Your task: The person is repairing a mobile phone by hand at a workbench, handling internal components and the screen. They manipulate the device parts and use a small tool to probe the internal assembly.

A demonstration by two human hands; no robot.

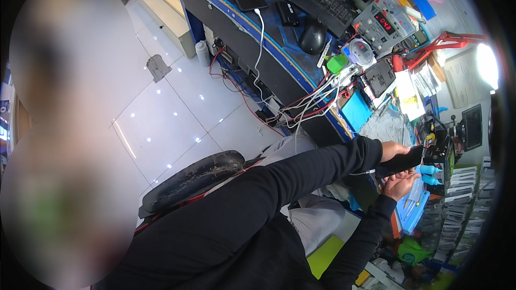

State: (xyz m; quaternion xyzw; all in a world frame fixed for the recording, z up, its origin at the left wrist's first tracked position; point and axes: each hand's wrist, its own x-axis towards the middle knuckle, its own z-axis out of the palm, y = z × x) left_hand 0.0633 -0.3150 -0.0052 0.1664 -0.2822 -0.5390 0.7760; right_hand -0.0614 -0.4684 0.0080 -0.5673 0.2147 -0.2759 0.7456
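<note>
Hands meet at the desk edge. Left hand and right hand fingers both grip 1 dark phone. Blue tray below holds small tools.

left side blurred, phone face hidden

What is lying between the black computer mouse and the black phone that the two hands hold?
In the head view, between the mouse and the held phone lie a green-capped item, tangled white and red cables and a blue mat.
</note>
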